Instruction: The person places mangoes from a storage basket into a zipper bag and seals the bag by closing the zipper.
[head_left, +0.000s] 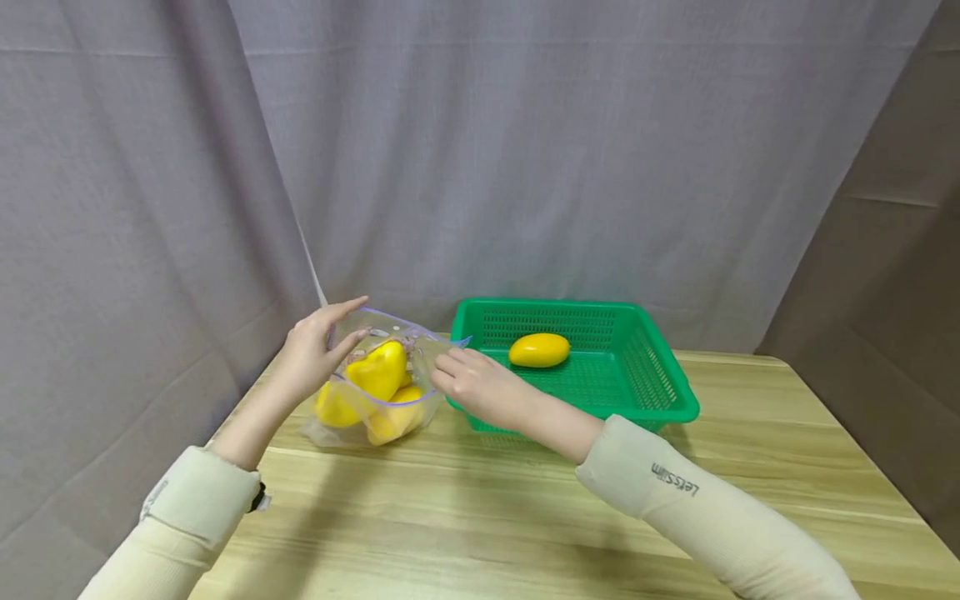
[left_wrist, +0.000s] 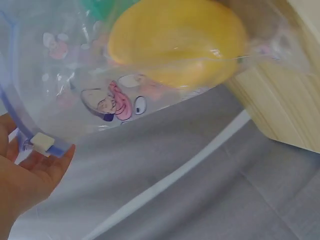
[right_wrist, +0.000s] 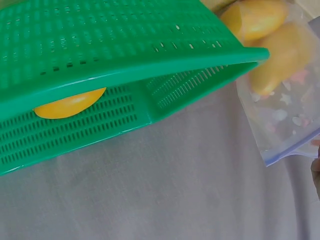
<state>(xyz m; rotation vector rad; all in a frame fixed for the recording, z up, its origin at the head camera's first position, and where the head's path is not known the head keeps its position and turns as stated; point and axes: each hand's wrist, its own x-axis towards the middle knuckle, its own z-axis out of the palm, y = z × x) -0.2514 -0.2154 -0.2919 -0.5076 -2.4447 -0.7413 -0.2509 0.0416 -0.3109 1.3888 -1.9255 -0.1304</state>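
A clear zip bag [head_left: 408, 403] with a purple-blue rim and cartoon prints stands on the left of the table, its mouth spread. Several yellow mangoes [head_left: 377, 371] lie inside. My left hand [head_left: 311, 354] holds the bag's left rim, thumb and forefinger apart; in the left wrist view its fingers are around the rim end beside a white slider [left_wrist: 42, 141]. The right rim corner is pinched by my right hand [head_left: 483, 387], whose fingertips are partly hidden in the head view. One more mango [head_left: 540, 350] lies in a green plastic basket [head_left: 592, 385], right of the bag.
The wooden table [head_left: 480, 517] carries the bag and the basket side by side near its back edge. Grey curtains [head_left: 525, 167] hang behind and at both sides. My right forearm crosses in front of the basket's near left corner.
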